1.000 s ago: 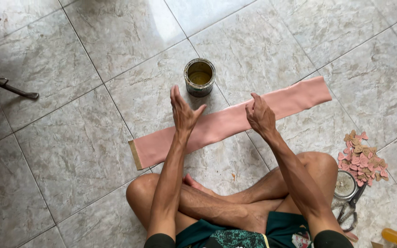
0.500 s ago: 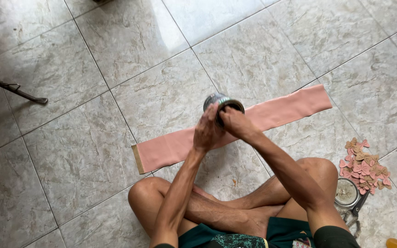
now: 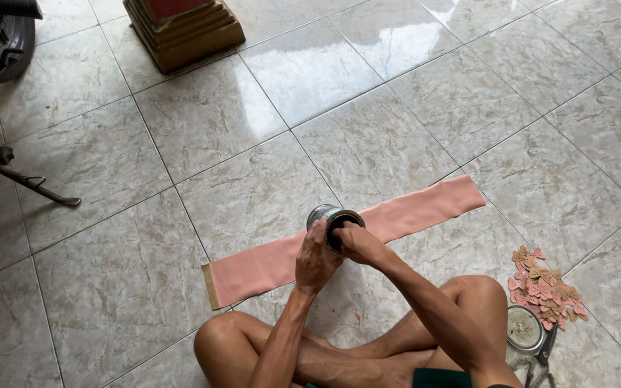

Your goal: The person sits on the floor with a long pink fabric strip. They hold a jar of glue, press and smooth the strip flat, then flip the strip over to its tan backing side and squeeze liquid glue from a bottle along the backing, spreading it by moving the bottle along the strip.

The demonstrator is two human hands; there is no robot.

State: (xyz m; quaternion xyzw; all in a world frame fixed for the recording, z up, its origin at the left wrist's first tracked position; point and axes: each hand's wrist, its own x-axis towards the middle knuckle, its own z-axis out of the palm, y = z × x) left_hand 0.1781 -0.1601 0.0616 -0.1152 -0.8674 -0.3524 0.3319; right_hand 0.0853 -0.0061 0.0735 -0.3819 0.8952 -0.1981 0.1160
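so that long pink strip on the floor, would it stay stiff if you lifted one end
Probably not. The pink strip lies thin and flat against the tiles, so it would likely droop. It looks light for its length. Its left end shows a tan edge, hinting at a backing that could add slight body.

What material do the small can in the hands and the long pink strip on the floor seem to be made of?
The can looks like metal: its grey wall is shiny. The pink strip seems to be thin matte sheet, perhaps leather or foam; it lies flat with a tan cut edge, so I cannot be sure.

glossy marbled floor tiles [image 3: 238, 115] reflect daylight; a wooden pedestal base [image 3: 183, 29] stands beyond.
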